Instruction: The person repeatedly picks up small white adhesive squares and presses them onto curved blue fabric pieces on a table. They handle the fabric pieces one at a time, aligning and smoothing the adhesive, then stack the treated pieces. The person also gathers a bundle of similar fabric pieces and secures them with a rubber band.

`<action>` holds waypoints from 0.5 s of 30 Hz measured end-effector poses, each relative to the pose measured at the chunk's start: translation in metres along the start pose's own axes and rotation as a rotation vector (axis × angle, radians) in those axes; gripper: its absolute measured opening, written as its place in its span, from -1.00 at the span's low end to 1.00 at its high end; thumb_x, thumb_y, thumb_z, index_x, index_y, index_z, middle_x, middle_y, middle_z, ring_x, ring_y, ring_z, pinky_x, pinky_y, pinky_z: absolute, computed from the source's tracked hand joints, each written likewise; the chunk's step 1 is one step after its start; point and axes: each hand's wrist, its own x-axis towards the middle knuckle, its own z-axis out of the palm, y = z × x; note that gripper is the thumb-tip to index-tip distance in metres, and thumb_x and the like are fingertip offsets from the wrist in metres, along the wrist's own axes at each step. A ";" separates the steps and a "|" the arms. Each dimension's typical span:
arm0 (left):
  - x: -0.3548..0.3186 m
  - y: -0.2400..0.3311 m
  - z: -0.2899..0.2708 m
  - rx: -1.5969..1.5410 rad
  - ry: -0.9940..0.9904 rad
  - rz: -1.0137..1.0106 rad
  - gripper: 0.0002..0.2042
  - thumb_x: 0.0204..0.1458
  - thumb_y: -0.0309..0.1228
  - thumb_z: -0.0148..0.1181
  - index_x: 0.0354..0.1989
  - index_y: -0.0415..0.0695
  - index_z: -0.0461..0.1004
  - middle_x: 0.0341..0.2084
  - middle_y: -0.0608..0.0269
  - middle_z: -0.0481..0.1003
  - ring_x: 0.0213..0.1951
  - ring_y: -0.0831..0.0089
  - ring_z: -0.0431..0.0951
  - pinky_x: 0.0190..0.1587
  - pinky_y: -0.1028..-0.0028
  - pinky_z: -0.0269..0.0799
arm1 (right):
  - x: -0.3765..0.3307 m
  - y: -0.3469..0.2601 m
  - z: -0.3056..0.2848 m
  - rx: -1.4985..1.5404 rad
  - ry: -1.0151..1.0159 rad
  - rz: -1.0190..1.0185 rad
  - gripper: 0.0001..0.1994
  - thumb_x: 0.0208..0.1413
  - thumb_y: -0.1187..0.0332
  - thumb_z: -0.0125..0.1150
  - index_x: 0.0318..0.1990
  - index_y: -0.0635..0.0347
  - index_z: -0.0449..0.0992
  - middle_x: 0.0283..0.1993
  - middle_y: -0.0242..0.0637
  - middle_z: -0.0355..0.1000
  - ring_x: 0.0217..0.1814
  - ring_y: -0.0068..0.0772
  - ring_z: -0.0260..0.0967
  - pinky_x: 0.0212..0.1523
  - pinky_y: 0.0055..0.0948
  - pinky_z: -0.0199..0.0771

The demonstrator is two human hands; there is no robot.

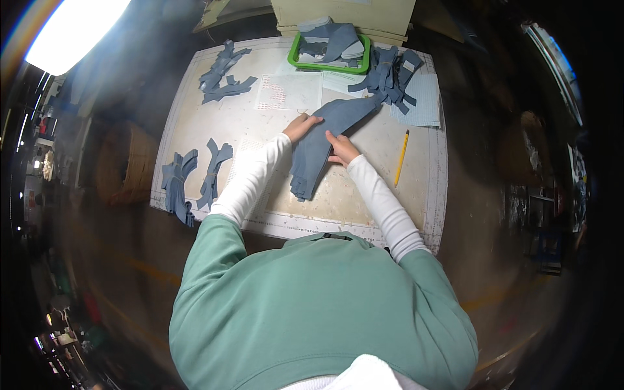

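A stack of long blue-grey fabric pieces (328, 140) lies slantwise across the middle of the table, its near end layered and its far end reaching toward the back right. My left hand (301, 127) grips the stack's left edge, thumb on top. On the right edge my right hand (342, 149) holds it too, thumb over the cloth and fingers partly underneath. To the right of that hand lies a yellow pencil (402, 158).
A green tray (292, 57) of cut fabric stands at the back. Tied fabric bundles (383, 73) lie beside it, with others (224, 75) at back left and more (177, 182) at front left. Printed paper (305, 91) and lined sheets (426, 101) rest on the white table (416, 201).
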 end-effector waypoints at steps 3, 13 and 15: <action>-0.007 0.000 0.014 -0.427 0.002 -0.054 -0.15 -0.20 0.19 0.08 0.02 -0.45 0.31 -0.17 -0.18 0.45 -0.18 0.13 0.50 -0.11 0.43 0.37 | -0.003 -0.002 -0.005 0.097 -0.143 0.007 -0.39 0.16 -0.05 -0.04 0.15 0.28 0.12 0.12 -0.13 0.22 0.09 -0.21 0.29 -0.04 -0.12 0.44; -0.007 -0.003 0.002 -0.059 -0.341 -0.085 0.11 -0.37 0.12 0.33 0.19 -0.53 -0.06 0.03 -0.26 0.28 0.03 0.06 0.37 0.07 0.40 0.29 | -0.017 -0.008 0.002 -0.041 -0.146 0.030 -0.34 0.18 -0.11 -0.14 0.22 0.25 0.02 0.18 -0.07 0.15 0.18 -0.16 0.21 0.00 -0.05 0.42; -0.017 0.001 -0.003 -0.172 -0.399 -0.028 0.05 -0.33 0.07 0.34 0.21 -0.46 -0.02 0.04 -0.22 0.28 0.05 0.10 0.36 0.08 0.41 0.27 | -0.018 -0.007 0.003 -0.032 -0.162 0.029 -0.34 0.19 -0.11 -0.16 0.22 0.27 0.03 0.18 -0.07 0.14 0.17 -0.17 0.21 -0.03 -0.10 0.44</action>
